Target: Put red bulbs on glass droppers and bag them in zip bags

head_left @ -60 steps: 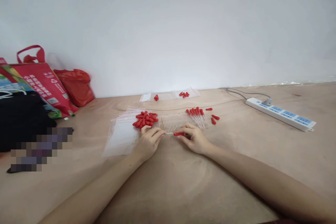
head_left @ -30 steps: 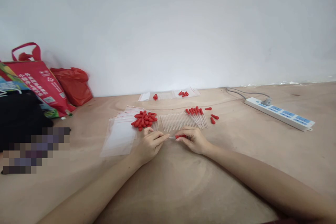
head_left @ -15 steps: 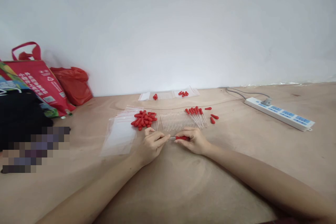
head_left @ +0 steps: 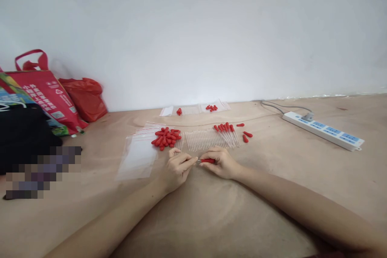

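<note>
My left hand [head_left: 179,169] pinches a thin clear tube [head_left: 198,161], most of it hidden by the fingers. A red rubber bulb [head_left: 208,161] is gripped in my right hand [head_left: 222,163], its narrow end against the tube. Just beyond the hands lies a row of clear tubes [head_left: 201,140]. A pile of red bulbs [head_left: 165,138] sits at the row's left end. On its right end rest several tubes with red bulbs [head_left: 224,127] at their tops. Three loose red bulbs [head_left: 245,138] lie farther right.
Clear zip bags [head_left: 137,157] lie left of the pile. Near the wall are bags [head_left: 166,111] with more bulbs and tubes. A power strip [head_left: 323,131] with a cord is at the right. Red bags [head_left: 87,98] and a black cloth item [head_left: 24,137] stand at the left.
The two hands have come slightly closer together, and less of the clear tube shows between my left fingers and the red bulb. The other items lie as before.
</note>
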### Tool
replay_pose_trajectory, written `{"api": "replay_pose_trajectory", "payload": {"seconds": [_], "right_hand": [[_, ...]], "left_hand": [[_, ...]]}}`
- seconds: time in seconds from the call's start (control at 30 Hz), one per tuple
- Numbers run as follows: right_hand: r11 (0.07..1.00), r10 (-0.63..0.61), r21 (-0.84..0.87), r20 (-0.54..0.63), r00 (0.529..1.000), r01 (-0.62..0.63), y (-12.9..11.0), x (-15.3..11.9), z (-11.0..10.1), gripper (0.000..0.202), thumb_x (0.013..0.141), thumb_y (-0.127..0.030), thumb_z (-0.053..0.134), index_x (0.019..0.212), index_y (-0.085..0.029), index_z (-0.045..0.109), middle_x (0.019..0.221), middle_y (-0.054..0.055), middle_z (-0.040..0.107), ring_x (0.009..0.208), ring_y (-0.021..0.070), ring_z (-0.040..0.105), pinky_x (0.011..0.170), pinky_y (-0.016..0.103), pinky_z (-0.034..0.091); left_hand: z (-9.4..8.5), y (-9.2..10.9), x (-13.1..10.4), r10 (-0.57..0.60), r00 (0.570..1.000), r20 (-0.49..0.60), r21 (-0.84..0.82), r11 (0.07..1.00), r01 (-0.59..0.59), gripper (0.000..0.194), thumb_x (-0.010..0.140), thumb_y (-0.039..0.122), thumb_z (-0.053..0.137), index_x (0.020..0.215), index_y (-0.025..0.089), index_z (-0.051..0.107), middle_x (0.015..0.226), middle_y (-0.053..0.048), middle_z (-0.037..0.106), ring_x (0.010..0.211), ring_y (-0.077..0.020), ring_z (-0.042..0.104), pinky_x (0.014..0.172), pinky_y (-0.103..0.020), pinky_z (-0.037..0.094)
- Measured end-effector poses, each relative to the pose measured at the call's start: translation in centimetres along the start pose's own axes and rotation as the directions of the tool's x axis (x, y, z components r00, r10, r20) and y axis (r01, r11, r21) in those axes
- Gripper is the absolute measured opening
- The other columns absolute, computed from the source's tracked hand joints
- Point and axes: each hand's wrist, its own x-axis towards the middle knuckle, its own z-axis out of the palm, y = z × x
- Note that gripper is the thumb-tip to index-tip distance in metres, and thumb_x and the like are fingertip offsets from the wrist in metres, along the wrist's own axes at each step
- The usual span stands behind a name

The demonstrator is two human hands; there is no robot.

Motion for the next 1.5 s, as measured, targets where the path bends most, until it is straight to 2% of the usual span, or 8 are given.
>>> {"api": "replay_pose_trajectory", "payload": {"seconds": [0.27, 0.47, 0.6, 0.67, 0.87, 1.2, 1.3, 1.5], "right_hand": [[0.914, 0.212, 0.365, -0.065, 0.975, -0.174, -0.2, 0.8, 0.3, 0.018, 0.078, -0.032, 0.055, 0.088, -0.019, 0.062, 0.077, 0.003, 0.061, 0.071, 0.0129, 0.057, 0.068, 0.027, 0.045], [0.746, 0.503, 0.605, -0.238, 0.831, -0.278, 1.7, 2.4, -2.3, 0.028, 0.068, -0.039, 0.063, 0.086, -0.02, 0.053, 0.066, -0.003, 0.051, 0.058, 0.0089, 0.048, 0.055, 0.022, 0.04], [0.807, 0.562, 0.439, -0.365, 0.742, -0.396, 5.2, 3.3, -7.2, 0.036, 0.076, -0.041, 0.048, 0.105, -0.02, 0.052, 0.068, -0.002, 0.051, 0.062, 0.0107, 0.049, 0.06, 0.025, 0.04], [0.83, 0.557, 0.277, -0.39, 0.733, -0.483, 7.4, 3.1, -9.1, 0.041, 0.078, -0.039, 0.045, 0.112, -0.017, 0.048, 0.066, -0.002, 0.051, 0.065, 0.0121, 0.049, 0.063, 0.027, 0.039], [0.63, 0.695, -0.191, -0.295, 0.656, -0.753, 11.4, 1.9, -9.4, 0.024, 0.076, -0.034, 0.049, 0.093, -0.018, 0.054, 0.063, -0.001, 0.056, 0.063, 0.0138, 0.052, 0.06, 0.025, 0.035], [0.502, 0.734, -0.401, -0.272, 0.623, -0.766, 11.0, 1.9, -8.5, 0.034, 0.078, -0.044, 0.046, 0.101, -0.02, 0.055, 0.078, 0.002, 0.066, 0.082, 0.0175, 0.058, 0.067, 0.026, 0.033], [0.439, 0.761, -0.422, -0.296, 0.578, -0.794, 10.7, 1.4, -9.8, 0.028, 0.078, -0.038, 0.046, 0.092, -0.018, 0.06, 0.082, 0.005, 0.066, 0.078, 0.0162, 0.058, 0.062, 0.023, 0.034], [0.31, 0.865, -0.588, -0.151, 0.478, -0.747, 8.4, -0.4, -11.4, 0.026, 0.069, -0.041, 0.053, 0.063, -0.017, 0.062, 0.069, 0.007, 0.064, 0.067, 0.019, 0.058, 0.052, 0.025, 0.033]], "left_hand": [[-0.1, 0.1, 0.4, -0.096, 0.995, 0.024, -0.085, 0.992, 0.097, 0.02, 0.088, 0.02, 0.04, 0.098, 0.018, 0.057, 0.073, -0.002, 0.066, 0.063, -0.0112, 0.059, 0.082, -0.034, 0.034], [-0.6, 0.1, 0.5, -0.221, 0.975, 0.034, -0.085, 0.971, 0.223, 0.036, 0.085, 0.028, 0.042, 0.12, 0.016, 0.043, 0.097, -0.008, 0.065, 0.088, -0.0186, 0.059, 0.089, -0.04, 0.029], [-0.7, 0.1, 0.5, -0.294, 0.955, 0.04, -0.037, 0.955, 0.296, 0.023, 0.084, 0.027, 0.044, 0.103, 0.018, 0.054, 0.093, -0.007, 0.065, 0.086, -0.019, 0.059, 0.085, -0.039, 0.03], [-0.7, 0.1, 0.6, -0.287, 0.957, 0.053, -0.017, 0.958, 0.288, 0.019, 0.083, 0.026, 0.046, 0.096, 0.019, 0.057, 0.091, -0.006, 0.065, 0.085, -0.0188, 0.058, 0.084, -0.039, 0.029], [-0.6, -0.1, 0.7, -0.301, 0.95, 0.088, -0.001, 0.953, 0.302, 0.015, 0.08, 0.024, 0.049, 0.087, 0.022, 0.062, 0.09, -0.004, 0.065, 0.084, -0.0183, 0.057, 0.085, -0.041, 0.026], [-0.5, -0.3, 0.4, -0.308, 0.946, 0.101, 0.003, 0.951, 0.31, 0.013, 0.079, 0.023, 0.051, 0.077, 0.022, 0.063, 0.087, -0.003, 0.065, 0.081, -0.0185, 0.058, 0.084, -0.043, 0.026], [-0.5, -0.3, 0.4, -0.311, 0.945, 0.097, 0.017, 0.95, 0.311, 0.012, 0.079, 0.023, 0.052, 0.077, 0.022, 0.063, 0.087, -0.002, 0.065, 0.082, -0.0189, 0.058, 0.085, -0.044, 0.025], [-0.4, -0.2, 0.5, -0.318, 0.944, 0.084, 0.032, 0.948, 0.316, 0.012, 0.078, 0.023, 0.052, 0.075, 0.021, 0.064, 0.085, -0.002, 0.065, 0.081, -0.0188, 0.058, 0.084, -0.044, 0.025]]}}
